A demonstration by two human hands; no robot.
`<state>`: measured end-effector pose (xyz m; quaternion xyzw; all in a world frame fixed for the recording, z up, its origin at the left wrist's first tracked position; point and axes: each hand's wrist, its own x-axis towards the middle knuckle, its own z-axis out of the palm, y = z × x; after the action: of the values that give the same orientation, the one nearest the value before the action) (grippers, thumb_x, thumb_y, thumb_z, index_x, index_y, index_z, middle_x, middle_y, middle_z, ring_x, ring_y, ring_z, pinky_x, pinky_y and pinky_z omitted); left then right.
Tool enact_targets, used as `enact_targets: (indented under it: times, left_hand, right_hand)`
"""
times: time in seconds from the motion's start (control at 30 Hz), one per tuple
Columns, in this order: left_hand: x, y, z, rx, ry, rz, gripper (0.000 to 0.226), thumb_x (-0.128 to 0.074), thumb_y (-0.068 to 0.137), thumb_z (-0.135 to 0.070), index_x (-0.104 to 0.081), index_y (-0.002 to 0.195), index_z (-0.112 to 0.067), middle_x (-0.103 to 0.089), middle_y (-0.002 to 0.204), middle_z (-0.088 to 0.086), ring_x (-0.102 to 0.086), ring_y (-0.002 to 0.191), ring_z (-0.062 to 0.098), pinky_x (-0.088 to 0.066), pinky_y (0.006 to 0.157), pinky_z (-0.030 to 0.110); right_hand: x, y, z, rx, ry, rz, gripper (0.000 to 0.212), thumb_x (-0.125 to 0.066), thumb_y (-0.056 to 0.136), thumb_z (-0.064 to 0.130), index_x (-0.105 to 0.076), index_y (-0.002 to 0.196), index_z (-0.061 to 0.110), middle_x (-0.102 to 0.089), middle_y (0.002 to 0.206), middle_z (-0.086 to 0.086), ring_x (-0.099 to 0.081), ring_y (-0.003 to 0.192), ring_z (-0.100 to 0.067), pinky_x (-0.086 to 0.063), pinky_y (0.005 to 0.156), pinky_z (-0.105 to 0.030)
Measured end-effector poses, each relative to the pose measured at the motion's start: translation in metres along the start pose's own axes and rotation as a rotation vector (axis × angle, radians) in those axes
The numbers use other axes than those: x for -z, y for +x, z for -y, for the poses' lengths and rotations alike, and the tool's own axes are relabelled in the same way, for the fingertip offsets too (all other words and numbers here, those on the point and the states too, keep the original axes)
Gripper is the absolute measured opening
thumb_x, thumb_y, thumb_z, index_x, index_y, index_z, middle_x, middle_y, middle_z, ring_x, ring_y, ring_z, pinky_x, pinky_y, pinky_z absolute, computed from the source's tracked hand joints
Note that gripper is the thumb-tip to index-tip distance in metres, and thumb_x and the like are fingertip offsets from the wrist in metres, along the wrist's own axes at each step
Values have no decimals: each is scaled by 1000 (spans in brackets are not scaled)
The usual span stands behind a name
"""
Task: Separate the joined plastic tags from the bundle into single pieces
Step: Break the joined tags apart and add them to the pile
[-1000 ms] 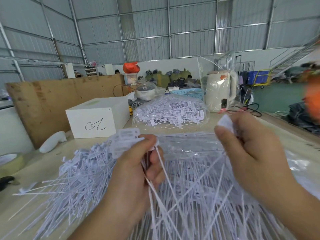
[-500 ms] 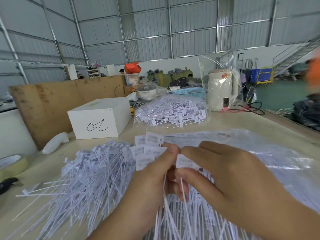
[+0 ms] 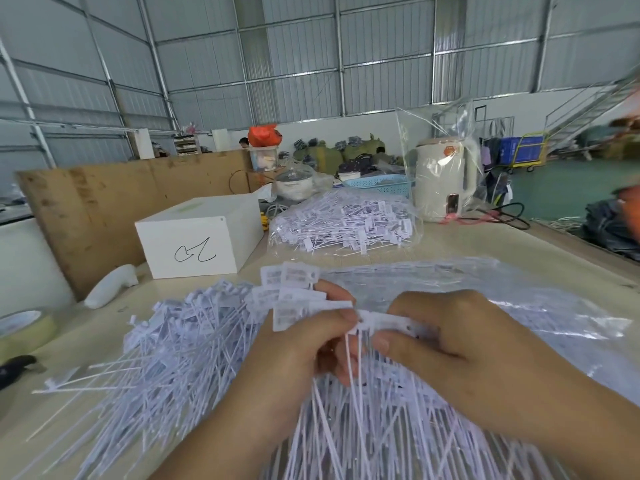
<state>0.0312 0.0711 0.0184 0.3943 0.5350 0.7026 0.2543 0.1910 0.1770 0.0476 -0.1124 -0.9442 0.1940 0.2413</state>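
Note:
My left hand grips a fan of joined white plastic tags, their flat label heads sticking up above my fingers and their thin tails hanging down. My right hand pinches the head of one tag at the right end of that fan, thumb below and fingers on top. Both hands meet over the table centre. A loose heap of single white tags spreads across the table to the left and under my forearms.
A clear bag of tags lies behind my hands, and crumpled clear plastic lies to the right. A white box, a tape roll, a white bottle and a bagged kettle stand further off.
My right hand, held apart at the right one second ago, came in to the left hand and now pinches one tag at the bundle's edge, drawing it slightly rightward.

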Motion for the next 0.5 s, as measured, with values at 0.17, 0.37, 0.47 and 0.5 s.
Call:
enact_targets:
  times: [0.17,0.37,0.47,0.5]
  left_hand:
    - [-12,-7,-5,-34,-89,-83,5,-69,68,-17,-72,67,-21,-60,56,9,-56,44,18,-45,40,24]
    - [-24,-19,-13,69,-306,-110,9,-73,58,-7,-73,61,-15,-56,53,10,-50,38,17,-44,38,24]
    - [-24,-20,-19,80,-469,-69,13,-67,69,-19,-69,56,-16,-52,57,7,-47,41,13,-44,40,23]
    - [-23,-21,-21,83,-475,-70,22,-63,75,-20,-69,55,-17,-50,59,7,-46,43,12,-44,41,22]
  right_hand:
    - [-12,8,1,-7,114,-61,21,-49,82,62,-53,78,42,-48,53,5,-41,45,-12,-26,45,-24]
    - [-28,5,10,12,130,-350,33,-53,94,49,-48,66,33,-50,51,17,-46,44,-6,-31,42,-16]
    - [-22,8,10,-43,300,-545,40,-47,93,55,-45,66,26,-46,47,13,-40,39,-5,-29,37,-12]
    - [-17,8,7,-48,341,-605,42,-49,94,55,-43,65,23,-44,47,12,-38,39,-4,-28,37,-11]
